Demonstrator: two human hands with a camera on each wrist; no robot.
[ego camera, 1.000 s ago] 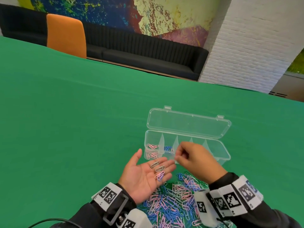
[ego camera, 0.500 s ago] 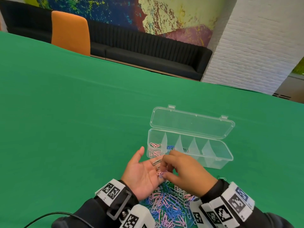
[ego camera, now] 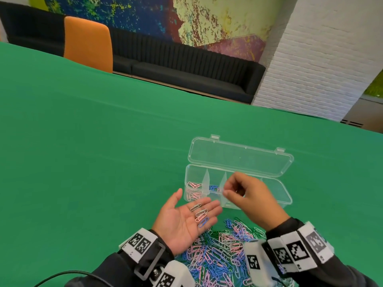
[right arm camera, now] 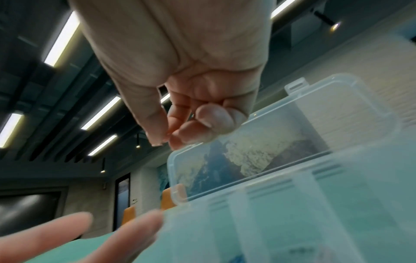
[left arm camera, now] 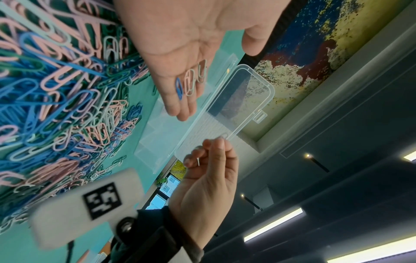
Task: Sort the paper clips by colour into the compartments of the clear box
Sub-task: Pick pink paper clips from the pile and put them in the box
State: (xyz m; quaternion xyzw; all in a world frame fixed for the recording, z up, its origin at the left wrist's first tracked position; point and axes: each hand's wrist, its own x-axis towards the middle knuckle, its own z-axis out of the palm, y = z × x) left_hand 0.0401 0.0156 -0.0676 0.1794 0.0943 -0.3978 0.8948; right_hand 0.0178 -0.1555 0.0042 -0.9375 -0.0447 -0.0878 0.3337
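The left hand (ego camera: 182,222) lies flat, palm up, carrying a few loose coloured wire paper clips (ego camera: 200,214) on its fingers. Beneath it, a large mixed heap of clips (ego camera: 219,255) waits unsorted on the green worktop (ego camera: 93,162). Beyond, the right hand (ego camera: 250,197) pinches one pale clip over the clear plastic compartment box (ego camera: 277,193), where only some pink and blue clips sit.

Pink, blue, green, white paper clips (ego camera: 219,255) — green tablecloth (ego camera: 93,152)

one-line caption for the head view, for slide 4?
Right hand pinches a clip over the open clear box; flat left palm carries four more paper clips.
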